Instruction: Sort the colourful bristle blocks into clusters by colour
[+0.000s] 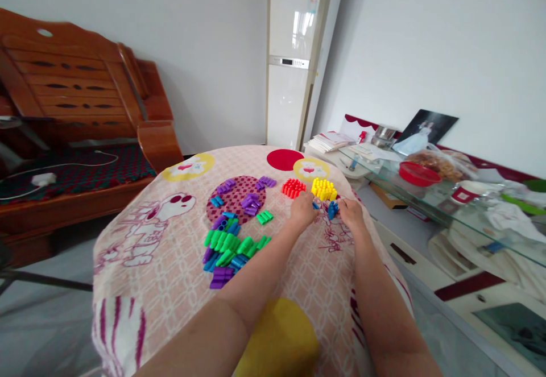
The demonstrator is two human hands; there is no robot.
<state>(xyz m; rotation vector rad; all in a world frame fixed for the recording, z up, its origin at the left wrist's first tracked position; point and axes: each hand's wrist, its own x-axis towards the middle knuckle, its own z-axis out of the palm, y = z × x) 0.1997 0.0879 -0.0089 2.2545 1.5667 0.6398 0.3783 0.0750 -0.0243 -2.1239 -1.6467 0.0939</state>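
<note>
– What is held by the left fingers?
– A blue block is touched at the tips; their opening cannot be told.
– And the right fingers?
– They are curled against blue blocks; whether these are gripped cannot be told.
– The rest?
– Red blocks are set just beyond the left fingers, yellow blocks beyond the gap between both hands; green blocks are laid left of them on the desk.

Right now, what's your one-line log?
left hand: at small blue plastic piece | right hand: at blue plastic pieces | beyond hands: red plastic pieces, yellow plastic pieces
</note>
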